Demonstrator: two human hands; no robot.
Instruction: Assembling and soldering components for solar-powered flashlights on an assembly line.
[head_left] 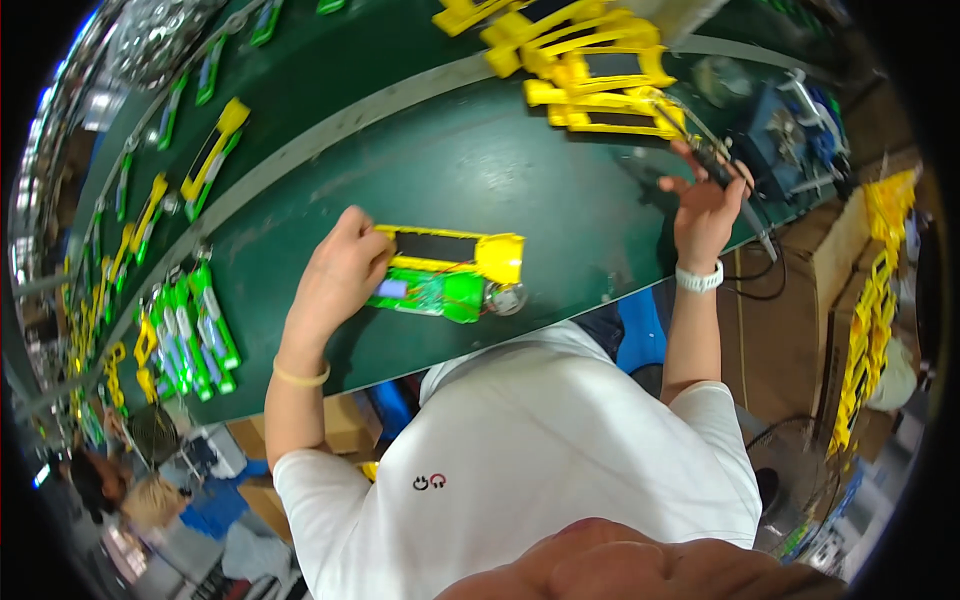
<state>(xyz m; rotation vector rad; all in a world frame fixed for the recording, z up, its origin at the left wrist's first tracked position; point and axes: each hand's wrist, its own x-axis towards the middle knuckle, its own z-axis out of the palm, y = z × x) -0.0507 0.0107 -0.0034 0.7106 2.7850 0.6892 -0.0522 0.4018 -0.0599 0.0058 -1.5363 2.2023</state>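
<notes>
Tool [714, 168], one, in right hand [706, 208]

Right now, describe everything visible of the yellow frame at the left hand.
The yellow frame is long, narrow and plastic-looking, with a dark rectangular strip along its middle and a wider yellow block at its right end. It stretches roughly left to right over the green table, alongside a green casing that is nearer the person. The left hand closes on its left end, hiding it. Whether it rests flat cannot be told.
</notes>
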